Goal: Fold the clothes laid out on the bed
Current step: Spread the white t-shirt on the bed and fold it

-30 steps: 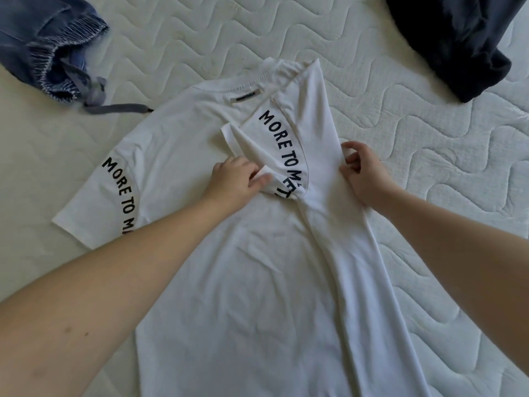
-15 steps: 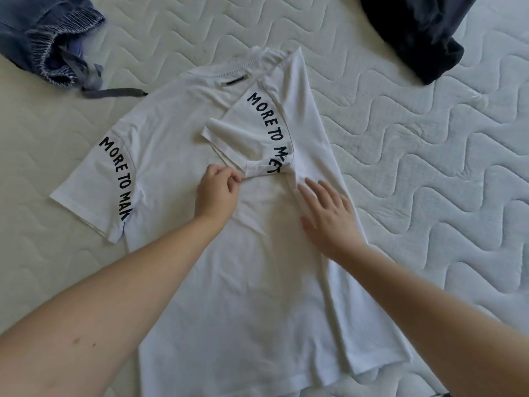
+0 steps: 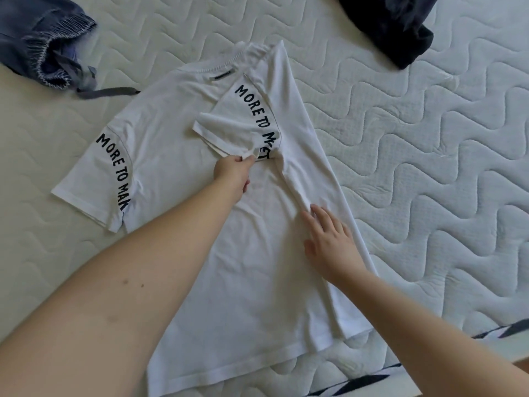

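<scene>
Left hand pinches the folded-in sleeve of the white cotton T-shirt beneath both hands; right hand, fingers flat, presses the fold. Best smooth along the crease before releasing.

Blue garment cut off by top-left edge; dark garment cropped at top. Neck label text too small to read. Folded sleeve lettering partly hidden in crease. Striped fabric cut off at bottom.
</scene>
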Demonstrator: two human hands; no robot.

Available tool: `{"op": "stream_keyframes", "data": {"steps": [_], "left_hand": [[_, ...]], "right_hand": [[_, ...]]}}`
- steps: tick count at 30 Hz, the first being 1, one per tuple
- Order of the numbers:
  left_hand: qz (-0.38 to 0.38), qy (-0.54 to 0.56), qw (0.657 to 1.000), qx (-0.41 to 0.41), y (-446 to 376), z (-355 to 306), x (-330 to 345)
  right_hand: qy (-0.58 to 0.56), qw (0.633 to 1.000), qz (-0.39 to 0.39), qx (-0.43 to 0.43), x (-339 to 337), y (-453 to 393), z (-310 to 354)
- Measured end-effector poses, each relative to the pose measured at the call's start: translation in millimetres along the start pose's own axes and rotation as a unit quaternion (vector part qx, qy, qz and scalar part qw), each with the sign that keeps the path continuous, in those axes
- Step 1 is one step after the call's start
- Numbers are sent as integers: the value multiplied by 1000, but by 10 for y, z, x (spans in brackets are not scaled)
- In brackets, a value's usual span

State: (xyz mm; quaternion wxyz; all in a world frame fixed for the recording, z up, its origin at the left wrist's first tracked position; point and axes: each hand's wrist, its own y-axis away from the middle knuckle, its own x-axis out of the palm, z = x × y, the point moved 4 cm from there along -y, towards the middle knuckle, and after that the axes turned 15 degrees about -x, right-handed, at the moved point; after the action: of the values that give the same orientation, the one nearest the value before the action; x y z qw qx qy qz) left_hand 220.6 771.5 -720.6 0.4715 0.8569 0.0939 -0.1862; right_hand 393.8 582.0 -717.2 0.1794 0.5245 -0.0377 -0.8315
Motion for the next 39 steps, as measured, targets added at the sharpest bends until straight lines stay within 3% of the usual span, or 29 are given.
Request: {"op": "stream_keyframes", "data": {"steps": [4, 7, 10, 13, 15, 17, 19, 23, 28, 32, 39], "left_hand": [[1, 74, 994, 80, 80, 93, -64], [-95, -104, 968, 209, 188, 166, -174], [-161, -332, 899, 235, 263, 326, -206], [-182, -336, 866, 323, 498, 430, -91], [-121, -293, 881, 350, 650, 500, 103], [-4, -241, 932, 271, 709, 551, 353], [81, -133, 980, 128, 680, 520, 557], [134, -4, 990, -44, 509, 324, 747], [47, -73, 996, 22, 548, 266, 770], [67, -4, 998, -13, 560, 480, 682], [91, -178, 979, 32, 761, 773, 696]], "right_hand": [[-22, 1000, 4, -2, -27, 17, -9], [-13, 1000, 5, -10, -22, 76, -12], [16, 1000, 10, -14, 6, 180, 10], [56, 998, 0, 1, 26, 375, 71], [71, 997, -21, 25, 49, 535, 157], [71, 995, -49, 56, 106, 701, 248], [72, 994, -53, 69, 180, 855, 331], [106, 989, -69, 71, 222, 1062, 407], [93, 991, -32, 92, 208, 1129, 434], [100, 989, 9, 111, 192, 1203, 393], [149, 984, 38, 93, 173, 1321, 421]]}}
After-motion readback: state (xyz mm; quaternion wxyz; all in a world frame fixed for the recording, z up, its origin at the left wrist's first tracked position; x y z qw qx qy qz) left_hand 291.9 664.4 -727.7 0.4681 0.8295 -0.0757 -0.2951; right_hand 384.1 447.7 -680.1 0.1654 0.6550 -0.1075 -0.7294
